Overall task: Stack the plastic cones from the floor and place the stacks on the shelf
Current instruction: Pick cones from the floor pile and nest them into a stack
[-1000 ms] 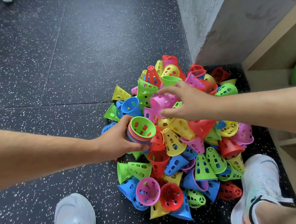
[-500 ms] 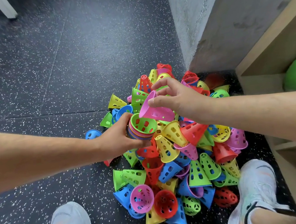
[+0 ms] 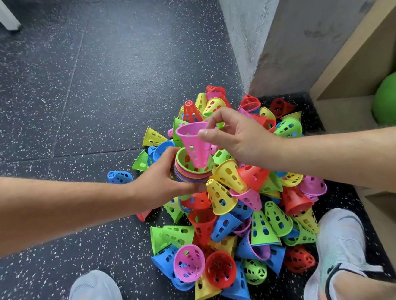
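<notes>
Pink plastic, thin and perforated, looks light and stiff, so the rim is the easiest place to grip. His right hand point(image 3: 236, 136) pinches the pink cone point(image 3: 195, 145) there, tip down in the stack point(image 3: 190, 170). His left hand point(image 3: 163, 182) wraps that stack above the pile point(image 3: 235, 218).

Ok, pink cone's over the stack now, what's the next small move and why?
Probably push the pink cone straight down and let go. The right hand pinches its rim, its narrow tip already inside the green top cone of the stack gripped by the left hand, but it is not yet seated.
</notes>
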Tool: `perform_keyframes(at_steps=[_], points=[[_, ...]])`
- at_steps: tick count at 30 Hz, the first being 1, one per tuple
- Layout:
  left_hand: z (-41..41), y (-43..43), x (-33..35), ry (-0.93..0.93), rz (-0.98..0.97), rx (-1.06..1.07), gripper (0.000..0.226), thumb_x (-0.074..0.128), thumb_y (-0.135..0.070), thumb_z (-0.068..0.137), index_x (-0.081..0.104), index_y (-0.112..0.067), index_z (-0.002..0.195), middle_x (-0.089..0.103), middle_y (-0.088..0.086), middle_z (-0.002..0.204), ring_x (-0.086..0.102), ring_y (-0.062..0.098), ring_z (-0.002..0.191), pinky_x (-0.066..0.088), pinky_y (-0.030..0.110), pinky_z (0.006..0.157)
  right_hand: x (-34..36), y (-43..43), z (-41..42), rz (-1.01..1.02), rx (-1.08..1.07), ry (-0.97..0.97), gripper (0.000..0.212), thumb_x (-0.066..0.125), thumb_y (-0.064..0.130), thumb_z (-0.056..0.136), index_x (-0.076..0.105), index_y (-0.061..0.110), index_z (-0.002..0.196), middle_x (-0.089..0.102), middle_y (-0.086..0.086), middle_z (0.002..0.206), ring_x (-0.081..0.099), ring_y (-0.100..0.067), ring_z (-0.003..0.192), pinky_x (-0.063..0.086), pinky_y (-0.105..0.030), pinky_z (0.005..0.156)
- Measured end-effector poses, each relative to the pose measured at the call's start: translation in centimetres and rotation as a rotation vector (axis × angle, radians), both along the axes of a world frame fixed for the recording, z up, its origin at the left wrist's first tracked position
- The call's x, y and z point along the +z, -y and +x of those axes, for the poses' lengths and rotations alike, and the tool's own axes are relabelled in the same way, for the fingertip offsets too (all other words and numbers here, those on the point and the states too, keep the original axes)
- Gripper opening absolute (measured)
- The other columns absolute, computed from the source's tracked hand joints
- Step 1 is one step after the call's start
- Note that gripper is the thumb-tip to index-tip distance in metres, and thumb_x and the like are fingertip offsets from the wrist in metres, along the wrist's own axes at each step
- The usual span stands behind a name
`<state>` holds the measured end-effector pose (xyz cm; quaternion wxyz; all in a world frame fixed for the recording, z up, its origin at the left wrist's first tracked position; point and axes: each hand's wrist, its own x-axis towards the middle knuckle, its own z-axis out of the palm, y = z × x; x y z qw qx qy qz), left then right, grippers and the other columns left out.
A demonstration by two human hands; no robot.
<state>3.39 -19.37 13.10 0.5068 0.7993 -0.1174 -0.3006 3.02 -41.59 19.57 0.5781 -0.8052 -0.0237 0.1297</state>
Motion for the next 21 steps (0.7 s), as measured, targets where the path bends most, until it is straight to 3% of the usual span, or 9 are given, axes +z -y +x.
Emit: perform_keyframes(at_steps=[1,3,5,7,11,14,17,21], points=[[0.1,0.0,0.0,0.004,-0.006,-0.001,0.085,0.098,-0.032,0.068,0.047,-0.03,0.136,0.075,-0.008,0.119,0.071,0.01,0.114,0.054,0.042,0.106,-0.3,0.2,-0.2,-0.054,0.045,0.006,0.029,0.072,0.032,0.091,0.056,0.012,0.103,0.064,-0.004,0.09,0.051,0.003,0.055,0.041,-0.018,0.054],[0.1,-0.1,0.0,0.022,-0.011,-0.004,0.086,0.098,-0.033,0.069,0.048,-0.032,0.138,0.074,-0.008,0.12,0.071,0.011,0.114,0.054,0.043,0.105,-0.9,0.7,-0.6,-0.239,0.153,0.051,0.036,0.074,0.042,0.087,0.058,0.023,0.113,0.064,0.011,0.11,0.059,0.01,0.081,0.044,-0.016,0.072],[0.0,-0.1,0.0,0.028,0.003,0.001,0.079,0.098,-0.032,0.069,0.051,-0.031,0.133,0.074,-0.01,0.117,0.071,0.009,0.111,0.056,0.04,0.103,-1.3,1.2,-0.8,-0.394,0.261,0.084,0.047,0.071,0.051,0.087,0.053,0.033,0.127,0.059,0.022,0.123,0.057,0.008,0.108,0.043,-0.017,0.087],[-0.3,0.0,0.0,0.022,0.023,-0.006,0.076,0.097,-0.03,0.069,0.052,-0.029,0.13,0.073,-0.011,0.114,0.071,0.004,0.108,0.057,0.032,0.099,-1.3,1.8,-1.1,-0.464,0.308,0.104,0.052,0.066,0.054,0.089,0.048,0.037,0.135,0.056,0.025,0.13,0.053,0.004,0.118,0.041,-0.02,0.096],[-0.8,0.6,-0.2,0.008,0.03,-0.026,0.079,0.097,-0.034,0.064,0.052,-0.028,0.13,0.074,-0.012,0.112,0.069,-0.001,0.106,0.053,0.021,0.092,-1.9,3.9,-1.3,-0.565,0.305,0.168,0.052,0.066,0.048,0.09,0.047,0.034,0.138,0.052,0.016,0.134,0.05,-0.001,0.119,0.041,-0.026,0.105],[-0.8,1.4,-0.6,0.001,0.029,-0.05,0.083,0.1,-0.04,0.062,0.052,-0.032,0.129,0.075,-0.011,0.113,0.07,0.005,0.111,0.055,0.028,0.097,-2.9,6.4,-1.5,-0.721,0.34,0.192,0.055,0.069,0.044,0.086,0.048,0.033,0.136,0.05,0.013,0.132,0.047,-0.006,0.122,0.041,-0.031,0.107],[-0.8,2.4,-0.6,0.008,0.025,-0.081,0.077,0.099,-0.032,0.065,0.053,-0.034,0.127,0.075,-0.014,0.112,0.07,0.006,0.111,0.057,0.027,0.097,-3.7,8.4,-2.1,-0.93,0.452,0.238,0.057,0.07,0.054,0.08,0.051,0.036,0.131,0.048,0.008,0.124,0.047,-0.015,0.118,0.043,-0.037,0.103],[-0.9,3.8,-0.1,0.018,0.013,-0.118,0.077,0.095,-0.039,0.06,0.052,-0.039,0.124,0.073,-0.021,0.11,0.069,-0.002,0.106,0.054,0.018,0.092,-4.2,9.5,-2.8,-1.117,0.6,0.274,0.069,0.072,0.066,0.075,0.048,0.042,0.136,0.041,0.01,0.134,0.039,-0.015,0.12,0.039,-0.036,0.103]])
